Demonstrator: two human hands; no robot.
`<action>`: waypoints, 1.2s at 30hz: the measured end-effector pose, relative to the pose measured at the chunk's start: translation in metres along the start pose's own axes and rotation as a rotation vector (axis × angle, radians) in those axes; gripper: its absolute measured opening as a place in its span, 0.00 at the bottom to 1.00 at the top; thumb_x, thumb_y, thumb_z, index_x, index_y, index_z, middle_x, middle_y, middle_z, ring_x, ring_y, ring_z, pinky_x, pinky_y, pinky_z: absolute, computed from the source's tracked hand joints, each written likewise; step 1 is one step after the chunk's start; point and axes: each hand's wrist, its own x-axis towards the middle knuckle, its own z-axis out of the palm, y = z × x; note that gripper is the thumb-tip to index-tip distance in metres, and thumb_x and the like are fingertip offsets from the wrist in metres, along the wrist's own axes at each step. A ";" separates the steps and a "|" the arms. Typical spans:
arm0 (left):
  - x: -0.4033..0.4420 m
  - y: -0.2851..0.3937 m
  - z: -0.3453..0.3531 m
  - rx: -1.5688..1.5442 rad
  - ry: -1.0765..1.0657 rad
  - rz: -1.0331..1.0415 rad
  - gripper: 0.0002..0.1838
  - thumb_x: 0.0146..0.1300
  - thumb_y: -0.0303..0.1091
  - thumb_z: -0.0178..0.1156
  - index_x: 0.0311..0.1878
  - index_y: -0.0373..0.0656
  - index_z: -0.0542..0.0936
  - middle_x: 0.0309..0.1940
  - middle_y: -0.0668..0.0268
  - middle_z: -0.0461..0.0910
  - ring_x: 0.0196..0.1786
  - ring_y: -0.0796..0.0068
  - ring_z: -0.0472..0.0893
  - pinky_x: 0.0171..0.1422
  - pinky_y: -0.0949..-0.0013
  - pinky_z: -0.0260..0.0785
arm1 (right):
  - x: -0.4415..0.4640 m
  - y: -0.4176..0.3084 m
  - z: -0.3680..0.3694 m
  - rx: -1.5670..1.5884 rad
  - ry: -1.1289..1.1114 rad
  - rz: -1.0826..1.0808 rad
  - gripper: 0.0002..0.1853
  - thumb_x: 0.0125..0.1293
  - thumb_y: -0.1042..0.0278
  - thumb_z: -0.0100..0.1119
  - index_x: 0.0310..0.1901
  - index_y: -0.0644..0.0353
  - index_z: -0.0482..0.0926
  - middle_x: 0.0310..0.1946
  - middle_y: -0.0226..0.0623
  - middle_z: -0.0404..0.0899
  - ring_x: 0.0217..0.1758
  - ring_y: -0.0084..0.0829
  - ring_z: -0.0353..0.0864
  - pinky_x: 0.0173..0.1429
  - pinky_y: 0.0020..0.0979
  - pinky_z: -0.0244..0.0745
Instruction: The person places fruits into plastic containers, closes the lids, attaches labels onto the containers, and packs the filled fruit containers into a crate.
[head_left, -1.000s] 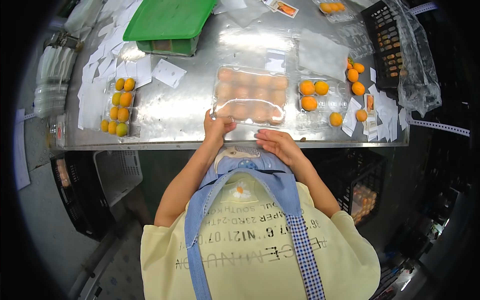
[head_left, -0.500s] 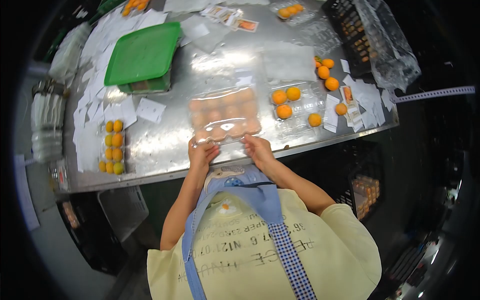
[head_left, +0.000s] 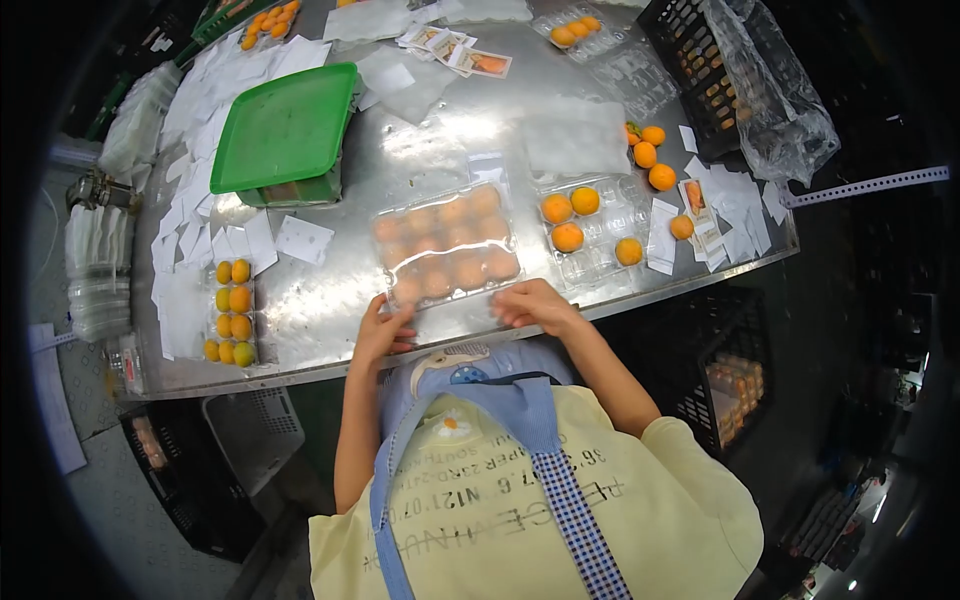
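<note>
while glare veils fruit pack (head_left: 447,246), left hand (head_left: 381,334) grip unclear; right hand (head_left: 537,306) loosely uncurled.

The person's 2 bare forearms are slanting forward at differing angles: the left forearm (head_left: 354,430) is pointing almost straight ahead, while the right forearm (head_left: 608,374) is angling inward toward the body's midline. The left hand (head_left: 378,334) is resting loosely open, its fingers spreading apart. The right hand (head_left: 538,305) is lying sideways, its fingers bending softly and pointing leftward. The 2 hands are facing each other, well apart.
</note>
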 end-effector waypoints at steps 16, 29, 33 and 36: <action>0.042 0.028 -0.036 0.070 -0.058 0.159 0.13 0.62 0.36 0.60 0.44 0.37 0.80 0.27 0.71 0.77 0.26 0.83 0.74 0.27 0.79 0.69 | 0.061 -0.018 -0.052 -0.512 0.188 -0.211 0.16 0.57 0.58 0.63 0.32 0.66 0.84 0.20 0.35 0.80 0.20 0.23 0.76 0.25 0.28 0.71; 0.052 0.017 -0.043 0.217 -0.094 0.113 0.07 0.62 0.32 0.56 0.34 0.38 0.79 0.22 0.70 0.75 0.22 0.80 0.73 0.26 0.77 0.67 | 0.044 -0.006 -0.034 -0.644 0.325 -0.240 0.15 0.54 0.58 0.64 0.34 0.62 0.85 0.30 0.41 0.84 0.34 0.32 0.83 0.42 0.32 0.75; 0.050 0.008 -0.047 0.236 -0.083 0.115 0.08 0.63 0.34 0.56 0.35 0.39 0.79 0.23 0.71 0.75 0.23 0.81 0.73 0.25 0.77 0.67 | 0.041 0.006 -0.030 -0.392 0.330 -0.290 0.15 0.58 0.58 0.63 0.36 0.63 0.84 0.27 0.38 0.83 0.25 0.28 0.80 0.33 0.30 0.75; 0.050 0.005 -0.044 0.252 -0.087 0.162 0.10 0.65 0.36 0.53 0.31 0.42 0.76 0.22 0.69 0.74 0.24 0.79 0.76 0.26 0.76 0.70 | 0.035 0.005 -0.028 -0.262 0.268 -0.246 0.15 0.60 0.59 0.62 0.38 0.65 0.83 0.23 0.34 0.81 0.20 0.21 0.76 0.26 0.26 0.72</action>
